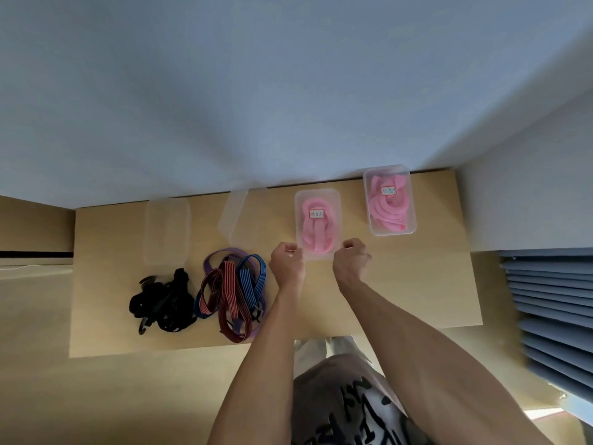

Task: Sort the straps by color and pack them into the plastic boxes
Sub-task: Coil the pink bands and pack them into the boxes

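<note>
Both hands pinched the near corners of the lidded pink-strap box, left hand and right hand, probably pressing its lid closed; striped straps waited unsorted on the surface.

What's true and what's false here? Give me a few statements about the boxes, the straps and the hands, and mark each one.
1. Two boxes hold pink straps: the near pink box and the far pink box. True.
2. Both hands are at the near pink box, the left hand and right hand at its near corners. True.
3. The black straps are packed in a box. False: they lie loose on the table.
4. The empty box holds blue straps. False: the red and blue straps lie piled on the table.
5. Each pink box bears a label. True.
</note>
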